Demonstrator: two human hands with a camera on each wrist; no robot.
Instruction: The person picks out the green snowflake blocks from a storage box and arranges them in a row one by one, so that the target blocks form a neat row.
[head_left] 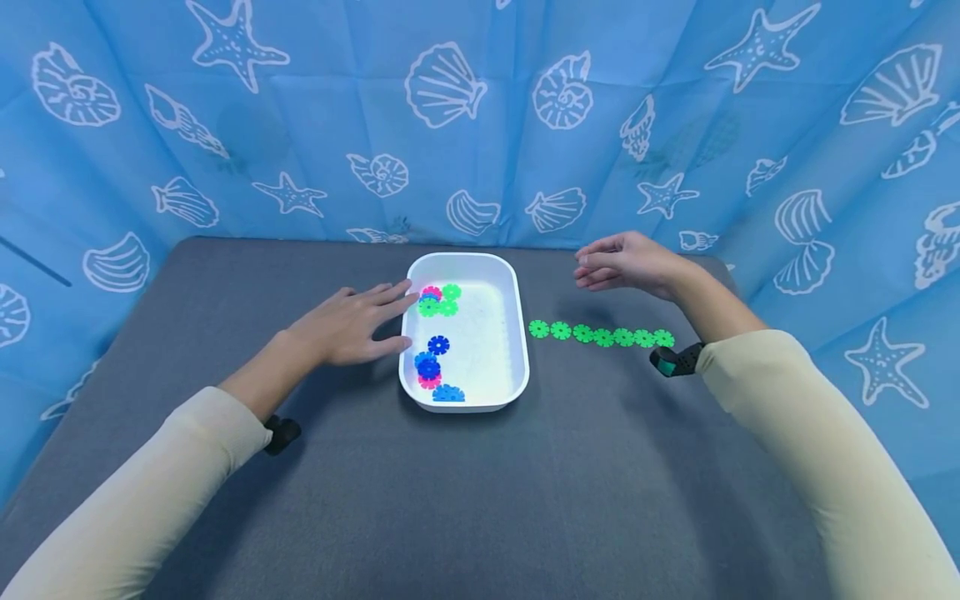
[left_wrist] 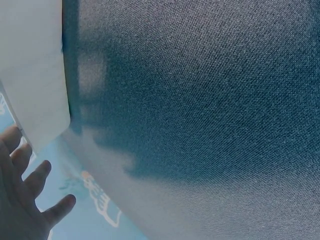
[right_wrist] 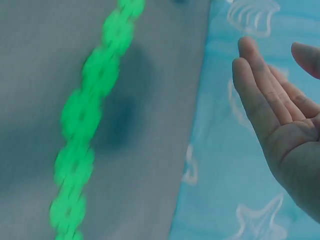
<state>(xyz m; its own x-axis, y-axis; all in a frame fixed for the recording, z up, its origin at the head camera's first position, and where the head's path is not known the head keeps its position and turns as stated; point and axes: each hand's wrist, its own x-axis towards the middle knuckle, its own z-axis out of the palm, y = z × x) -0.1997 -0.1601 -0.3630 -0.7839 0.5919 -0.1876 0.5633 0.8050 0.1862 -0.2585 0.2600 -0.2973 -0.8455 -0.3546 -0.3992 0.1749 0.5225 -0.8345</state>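
A white tray stands mid-table with several notched plastic discs in it: blue discs, green discs and pink ones, gathered toward its left side. My left hand is at the tray's left rim, fingers spread and holding nothing; the left wrist view shows the tray's outer wall beside the fingertips. Right of the tray, a row of green notched discs lies on the table, most of them joined or overlapping. Behind this row, my right hand hovers with nothing in its loosely bent fingers.
A grey cloth covers the table. A blue curtain with white shells and starfish hangs right behind the table's back edge and along both sides. Dark straps with small devices sit on both wrists.
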